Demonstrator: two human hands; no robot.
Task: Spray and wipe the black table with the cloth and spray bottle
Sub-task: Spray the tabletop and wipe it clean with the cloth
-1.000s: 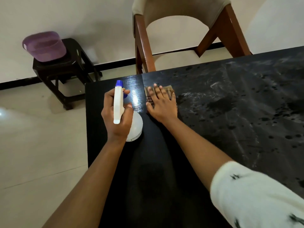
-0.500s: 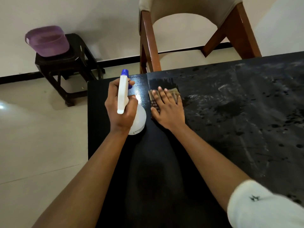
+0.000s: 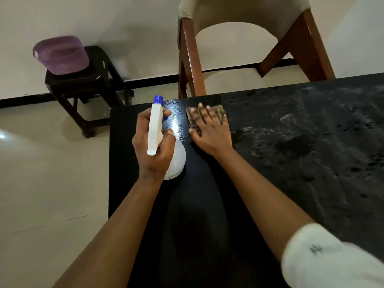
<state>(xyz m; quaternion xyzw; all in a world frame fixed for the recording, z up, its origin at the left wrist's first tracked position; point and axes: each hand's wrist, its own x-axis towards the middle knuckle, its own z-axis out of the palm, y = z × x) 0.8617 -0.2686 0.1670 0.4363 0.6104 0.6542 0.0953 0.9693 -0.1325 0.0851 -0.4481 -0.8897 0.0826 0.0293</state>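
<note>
The black table [image 3: 291,167] fills the right and lower centre of the view; its right part is wet with streaks and droplets, its left strip looks dry and glossy. My left hand [image 3: 152,151] grips a white spray bottle [image 3: 155,129] with a blue nozzle, held upright over the table's left part. My right hand [image 3: 209,129] lies flat with straight fingers on a small brownish cloth [image 3: 218,111], pressing it onto the table near the far edge. Most of the cloth is hidden under the hand.
A wooden chair [image 3: 187,59] with a beige seat stands right behind the table's far edge. A dark stool [image 3: 83,84] carrying a purple tub [image 3: 61,55] stands on the tiled floor at the left. The table's left edge runs close to my left hand.
My right hand has pushed the cloth away from me, up to the table's far edge. My left hand with the bottle has stayed in about the same place.
</note>
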